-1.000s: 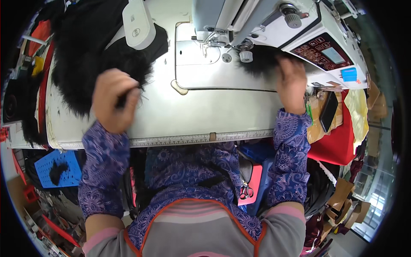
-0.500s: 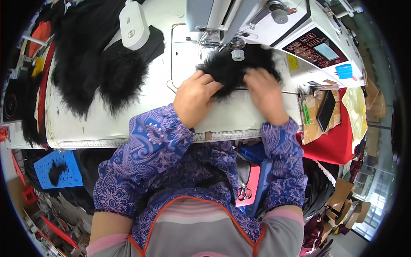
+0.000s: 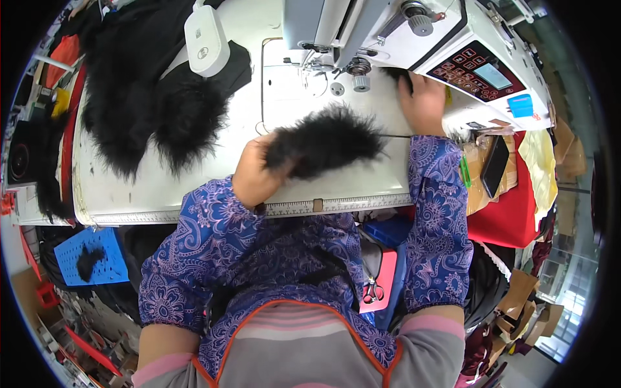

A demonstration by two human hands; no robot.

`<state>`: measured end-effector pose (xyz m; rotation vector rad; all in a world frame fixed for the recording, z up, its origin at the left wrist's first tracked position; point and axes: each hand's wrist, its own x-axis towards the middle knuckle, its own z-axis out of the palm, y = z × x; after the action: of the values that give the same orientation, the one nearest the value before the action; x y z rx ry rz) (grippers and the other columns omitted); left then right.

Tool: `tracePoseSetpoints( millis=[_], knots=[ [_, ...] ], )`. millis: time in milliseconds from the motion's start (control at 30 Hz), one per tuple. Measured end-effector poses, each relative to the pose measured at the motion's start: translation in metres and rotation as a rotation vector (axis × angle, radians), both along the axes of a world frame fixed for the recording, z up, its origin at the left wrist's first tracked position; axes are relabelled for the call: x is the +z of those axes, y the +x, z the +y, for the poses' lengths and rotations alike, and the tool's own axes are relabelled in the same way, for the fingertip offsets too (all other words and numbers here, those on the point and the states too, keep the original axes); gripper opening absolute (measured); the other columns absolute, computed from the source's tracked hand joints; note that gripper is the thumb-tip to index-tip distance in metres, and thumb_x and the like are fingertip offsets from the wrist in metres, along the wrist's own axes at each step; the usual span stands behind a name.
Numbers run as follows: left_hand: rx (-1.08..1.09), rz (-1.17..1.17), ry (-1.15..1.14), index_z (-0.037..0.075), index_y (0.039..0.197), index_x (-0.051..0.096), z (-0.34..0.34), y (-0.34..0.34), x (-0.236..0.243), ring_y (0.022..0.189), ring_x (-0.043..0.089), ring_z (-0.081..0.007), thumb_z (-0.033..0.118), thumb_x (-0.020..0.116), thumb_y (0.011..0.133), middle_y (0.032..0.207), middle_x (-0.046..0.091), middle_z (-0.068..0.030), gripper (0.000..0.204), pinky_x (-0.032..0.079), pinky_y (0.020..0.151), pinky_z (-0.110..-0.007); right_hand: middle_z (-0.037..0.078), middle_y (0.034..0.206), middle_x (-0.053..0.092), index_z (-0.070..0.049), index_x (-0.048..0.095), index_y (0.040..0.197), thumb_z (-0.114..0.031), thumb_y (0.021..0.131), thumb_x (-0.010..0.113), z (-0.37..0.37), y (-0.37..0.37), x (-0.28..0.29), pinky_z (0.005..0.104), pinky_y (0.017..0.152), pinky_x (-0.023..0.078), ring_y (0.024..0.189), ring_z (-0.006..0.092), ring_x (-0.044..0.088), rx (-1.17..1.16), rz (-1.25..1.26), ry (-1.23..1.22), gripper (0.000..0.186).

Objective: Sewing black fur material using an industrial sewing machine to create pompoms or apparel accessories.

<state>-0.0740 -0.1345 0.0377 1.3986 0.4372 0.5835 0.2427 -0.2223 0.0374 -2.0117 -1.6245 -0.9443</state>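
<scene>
A tuft-edged black fur piece (image 3: 326, 139) is in my left hand (image 3: 262, 168), whose fingers close on its left end, in front of the needle area. My right hand (image 3: 424, 100) is under the sewing machine (image 3: 440, 26) arm at the right, its fingers curled at another dark fur piece (image 3: 396, 75), mostly hidden there. More black fur fabric (image 3: 116, 119) lies on the white machine table (image 3: 142, 200) at the left, with a white oval device (image 3: 206, 42) above it.
A phone (image 3: 495, 165) rests on cardboard and red fabric (image 3: 504, 226) at the right. A ruler strip (image 3: 349, 202) runs along the front edge. Scissors (image 3: 373, 291) and a blue perforated board (image 3: 90, 255) are below the table.
Both hands were together on fur by the needle. My left hand has drawn a piece down and slightly left, while my right hand has moved up and right under the machine arm.
</scene>
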Motion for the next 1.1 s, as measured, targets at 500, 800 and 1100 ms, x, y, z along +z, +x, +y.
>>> tracePoseSetpoints(
  millis=[500, 800, 1100],
  knots=[
    [0.072, 0.056, 0.348, -0.001, 0.116, 0.059, 0.023, -0.061, 0.035, 0.096, 0.057, -0.0129, 0.001, 0.057, 0.09, 0.107, 0.06, -0.0057, 0.026, 0.049, 0.082, -0.028, 0.004, 0.068, 0.058, 0.006, 0.058, 0.114, -0.007, 0.094, 0.058, -0.052, -0.171, 0.023, 0.0266, 0.057, 0.044, 0.061, 0.0081, 0.053, 0.464, 1.793, -0.301, 0.024],
    [0.56, 0.706, 1.361, 0.006, 0.104, 0.067, 0.135, -0.086, 0.009, 0.102, 0.058, -0.0313, 0.008, 0.071, 0.074, 0.1, 0.065, -0.0101, 0.031, 0.046, 0.089, -0.039, 0.01, 0.075, 0.057, 0.003, 0.06, 0.098, -0.002, 0.092, 0.058, -0.03, -0.198, 0.041, 0.0327, 0.065, 0.045, 0.069, 0.0171, 0.057, 0.559, 1.283, -0.65, 0.009],
    [0.229, 0.278, 0.373, 0.0, 0.108, 0.065, 0.039, -0.065, 0.018, 0.091, 0.067, -0.0202, 0.006, 0.07, 0.079, 0.098, 0.07, -0.0125, 0.03, 0.052, 0.082, -0.031, 0.012, 0.079, 0.064, -0.001, 0.065, 0.104, -0.003, 0.087, 0.067, 0.007, -0.232, 0.025, 0.0294, 0.059, 0.047, 0.066, 0.0211, 0.062, 0.77, 1.157, -0.071, 0.017]
  ],
)
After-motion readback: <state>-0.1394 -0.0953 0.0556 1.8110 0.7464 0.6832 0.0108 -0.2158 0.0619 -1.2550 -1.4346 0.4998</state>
